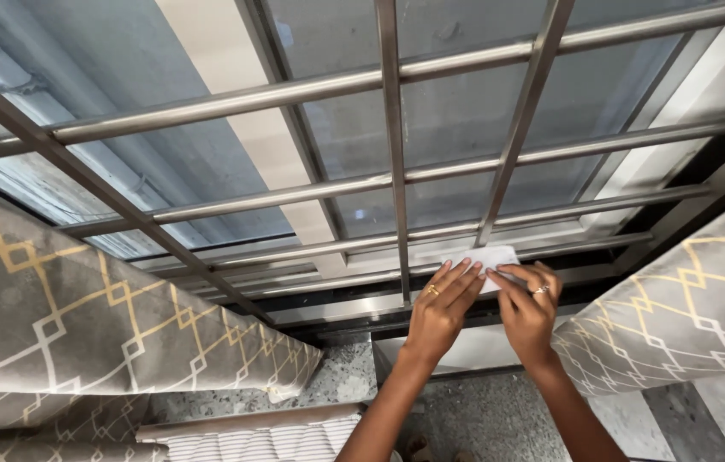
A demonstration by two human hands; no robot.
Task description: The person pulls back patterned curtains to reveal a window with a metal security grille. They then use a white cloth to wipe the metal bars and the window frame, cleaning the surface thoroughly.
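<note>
Both my hands are raised to the bottom of a window behind a steel bar grille (392, 154). My left hand (439, 308) and my right hand (529, 308) together hold a small folded white cloth or paper (491, 258) against the lower window frame (354, 304). A ring shows on a finger of each hand. The fingers cover the white piece's lower edge.
Grey curtains with a gold diamond pattern hang at the left (63, 316) and right (687, 308). Frosted glass panes (456, 111) sit behind the bars. Below are a speckled stone sill (482, 411) and a striped cloth (268, 436).
</note>
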